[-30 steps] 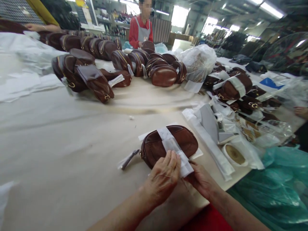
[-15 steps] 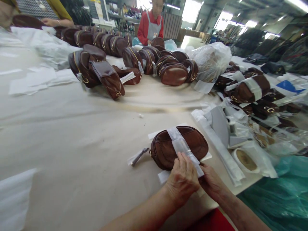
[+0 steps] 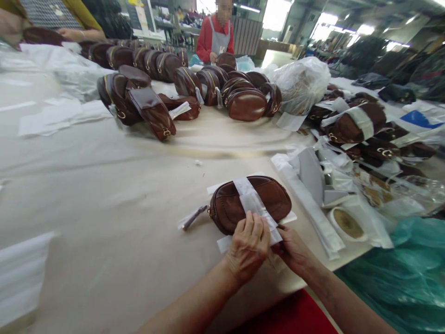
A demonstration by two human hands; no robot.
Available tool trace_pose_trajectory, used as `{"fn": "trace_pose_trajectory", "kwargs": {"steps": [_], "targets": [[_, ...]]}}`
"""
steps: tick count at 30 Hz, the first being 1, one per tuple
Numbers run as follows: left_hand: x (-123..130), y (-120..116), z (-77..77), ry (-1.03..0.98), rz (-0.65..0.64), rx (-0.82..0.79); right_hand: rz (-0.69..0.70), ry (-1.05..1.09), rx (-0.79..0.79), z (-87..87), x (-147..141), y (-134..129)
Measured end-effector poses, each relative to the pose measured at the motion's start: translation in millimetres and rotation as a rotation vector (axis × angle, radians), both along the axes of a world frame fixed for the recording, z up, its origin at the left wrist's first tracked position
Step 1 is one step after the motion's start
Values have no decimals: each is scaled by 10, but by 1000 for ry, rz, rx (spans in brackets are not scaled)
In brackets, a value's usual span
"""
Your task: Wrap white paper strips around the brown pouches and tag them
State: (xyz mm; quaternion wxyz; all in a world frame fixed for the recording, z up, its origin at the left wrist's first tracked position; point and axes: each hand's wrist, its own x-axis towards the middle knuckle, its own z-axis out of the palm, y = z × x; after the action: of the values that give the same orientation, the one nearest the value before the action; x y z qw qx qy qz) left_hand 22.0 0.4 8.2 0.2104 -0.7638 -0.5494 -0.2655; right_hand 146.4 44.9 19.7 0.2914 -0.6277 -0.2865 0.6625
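A brown oval bag lies on the pale tabletop, with a strip of white wrapping running across its middle. Its wrapped zip pull points out to the left. My left hand presses bent, close-set fingers onto the lower part of the strip. At the bag's lower right edge, my right hand has its fingers closed on the strip's end; its fingertips are partly hidden. White sheets stick out from under the bag.
Many brown bags stand across the back of the table. On the right are wrapped bags, a tape roll and green plastic. A person in red and another in yellow sleeves stand behind.
The whole view has shifted slightly, so the bag and both hands appear a little further left and higher. Both hands keep nearly the same place on the bag and strip.
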Motion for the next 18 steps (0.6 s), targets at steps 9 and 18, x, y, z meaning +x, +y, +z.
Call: {"fn": "trace_pose_trajectory", "kwargs": {"steps": [9,18], "targets": [[137,-19,-75,-44,88,64,105,7,54,-79,58,23],[137,-43,-122,-63,62,90,512,-331,872,181,585,82]]}}
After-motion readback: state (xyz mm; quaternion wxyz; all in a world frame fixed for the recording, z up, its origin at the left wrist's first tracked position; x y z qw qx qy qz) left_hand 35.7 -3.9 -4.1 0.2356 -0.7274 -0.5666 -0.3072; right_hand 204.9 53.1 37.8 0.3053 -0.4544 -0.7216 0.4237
